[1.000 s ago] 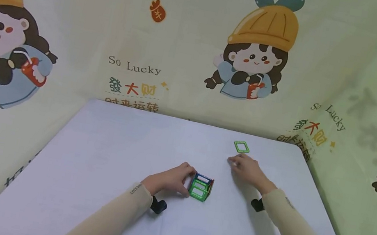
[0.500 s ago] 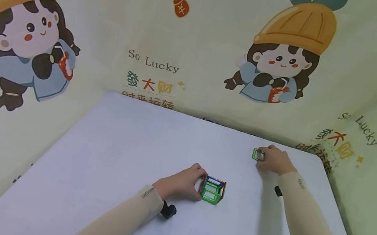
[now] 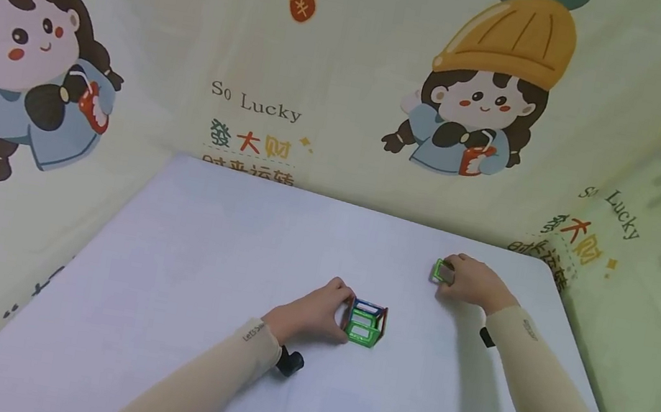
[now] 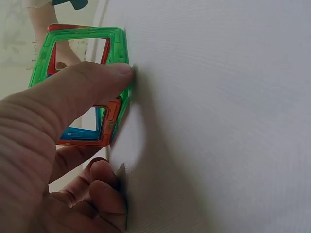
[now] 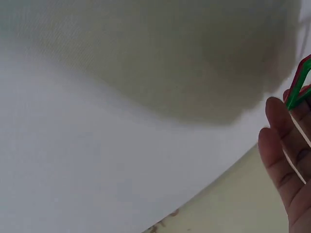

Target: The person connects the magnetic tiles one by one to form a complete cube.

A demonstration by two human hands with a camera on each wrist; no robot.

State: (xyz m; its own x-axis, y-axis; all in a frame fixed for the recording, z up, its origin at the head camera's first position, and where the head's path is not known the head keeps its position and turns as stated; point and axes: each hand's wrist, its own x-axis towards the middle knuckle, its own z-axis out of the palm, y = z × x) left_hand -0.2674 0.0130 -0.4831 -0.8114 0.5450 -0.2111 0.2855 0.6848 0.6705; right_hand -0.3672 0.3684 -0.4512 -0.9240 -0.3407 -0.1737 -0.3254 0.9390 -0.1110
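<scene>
A small box of magnetic tiles (image 3: 363, 324), framed in green, blue and red, stands on the white table right of centre. My left hand (image 3: 312, 314) grips its left side; in the left wrist view the thumb (image 4: 92, 87) lies across an orange-red and a green frame, fingers behind. Farther back and to the right, my right hand (image 3: 476, 283) pinches a green square magnetic tile (image 3: 437, 270), which looks tilted; its right part is hidden by the fingers. Only a green corner with a red edge shows of that tile in the right wrist view, beside the fingertips (image 5: 277, 114).
The white table (image 3: 220, 238) ends at a back edge not far beyond the right hand. A printed cloth (image 3: 352, 78) with cartoon figures hangs behind and at the sides. A dark wrist camera (image 3: 290, 363) sits under the left wrist.
My right hand has moved back to the green tile lying on the table, taken hold of it and tilted it up. The left hand keeps its grip on the box. The head view has shifted.
</scene>
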